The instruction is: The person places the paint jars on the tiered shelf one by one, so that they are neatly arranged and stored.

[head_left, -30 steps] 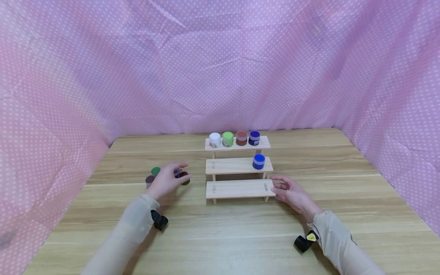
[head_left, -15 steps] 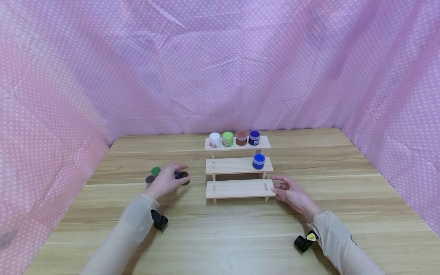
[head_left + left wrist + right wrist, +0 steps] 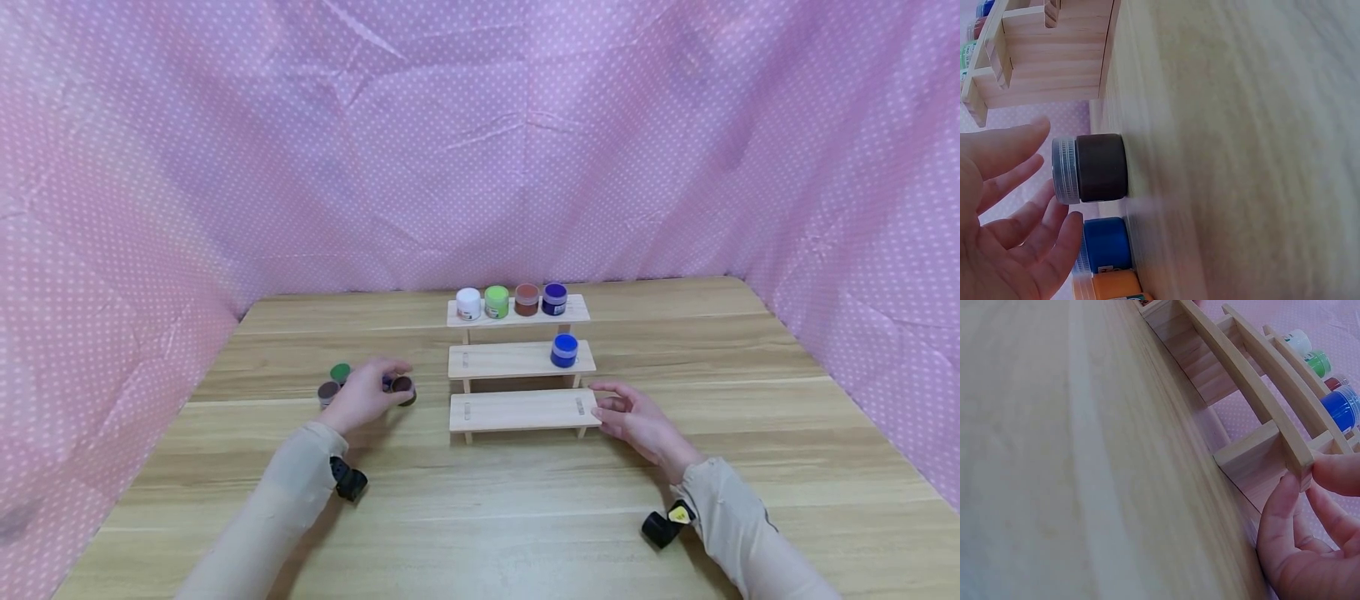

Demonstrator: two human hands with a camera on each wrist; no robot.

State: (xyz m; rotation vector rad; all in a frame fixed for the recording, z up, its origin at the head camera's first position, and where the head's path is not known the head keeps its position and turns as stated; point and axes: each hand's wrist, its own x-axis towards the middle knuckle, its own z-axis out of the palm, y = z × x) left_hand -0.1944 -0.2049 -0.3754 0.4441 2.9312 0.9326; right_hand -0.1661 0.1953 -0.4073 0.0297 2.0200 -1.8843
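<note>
My left hand (image 3: 362,395) is around a dark brown paint jar (image 3: 1102,167) that stands upright on the tabletop. In the left wrist view the thumb and fingers are spread beside its clear lid (image 3: 1065,170), fingertips close at the lid's edge. A blue jar (image 3: 1107,245) and an orange jar (image 3: 1115,285) stand by the same hand. My right hand (image 3: 636,421) pinches the right end of the lowest step of a three-tier wooden stand (image 3: 517,411), thumb on top. One blue jar (image 3: 564,351) sits at the right of the middle step.
On the top step a white jar (image 3: 468,304), a light green jar (image 3: 497,302), a reddish-brown jar (image 3: 527,300) and a dark blue jar (image 3: 555,299) form a row. Left of the left hand are a green-lidded jar (image 3: 341,372) and another dark jar (image 3: 328,393). A dotted pink cloth (image 3: 480,150) hangs behind.
The dark brown jar has shifted very slightly toward me, and the left thumb has dropped a little with it. The right hand and stand hold their place.
</note>
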